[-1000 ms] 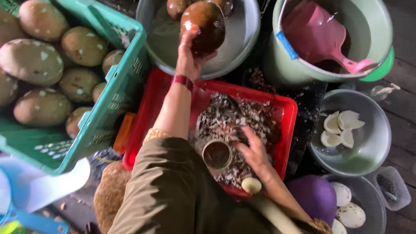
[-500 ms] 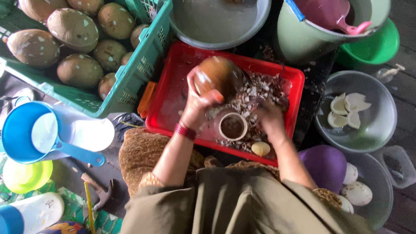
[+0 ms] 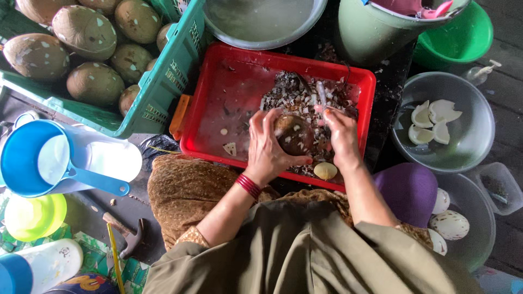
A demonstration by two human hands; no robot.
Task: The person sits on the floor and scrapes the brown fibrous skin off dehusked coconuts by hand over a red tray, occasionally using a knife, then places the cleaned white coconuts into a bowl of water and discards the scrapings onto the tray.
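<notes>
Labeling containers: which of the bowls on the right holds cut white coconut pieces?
The upper grey bowl, beside the red tray: it holds four white pieces. The lower bowl holds whole rounded peeled ones instead.

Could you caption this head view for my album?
Left hand holds a coconut over a red tray; right hand peels it.

Coconut (image 3: 294, 135) partly behind left hand (image 3: 267, 149)

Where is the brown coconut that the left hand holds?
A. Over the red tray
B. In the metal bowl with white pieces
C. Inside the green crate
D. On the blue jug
A: the left hand grips the coconut above the red tray, near the shell scraps.
</notes>
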